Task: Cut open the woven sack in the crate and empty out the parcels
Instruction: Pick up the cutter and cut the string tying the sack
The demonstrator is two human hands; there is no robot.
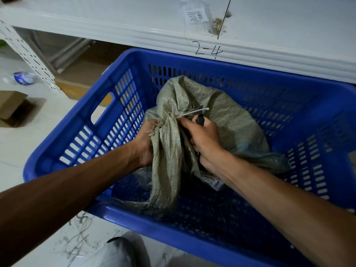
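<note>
Woven grey-green polypropylene fills the middle of what we see: one woven sack (pixel 217 120) lying inside one blue plastic crate (pixel 123 60), which stands on the floor against a white shelf (pixel 269 22) marked "2-4".

We judge the cutting step to be in hand. Our left hand (pixel 146 143) is closed around the bunched, frayed neck of the sack, gripping the cloth and pulling it up. Our right hand (pixel 202 139) is fisted around a dark handle, seemingly a knife or cutter (pixel 201 119); its blade is hidden, so we cannot tell exactly where the edge sits. One white cable tie (pixel 194 112) cinches the neck just beside the right hand's knuckles, and it looks unbroken.

The next move, as we read it, calls for keeping the neck taut with the left hand while the edge works through the tie or the cloth just below it, cutting away from the left fingers, which lie close. Then the sack has to be upended in the crate.

By count: one sack, one crate, one cable tie, one cutter, two hands. Of parcels we see only one, a plastic-wrapped corner with a label (pixel 215 182) showing under the right wrist; the rest stay hidden in the sack. On the floor to the left sit one open cardboard box (pixel 13 106) and one bottle (pixel 24 77).
</note>
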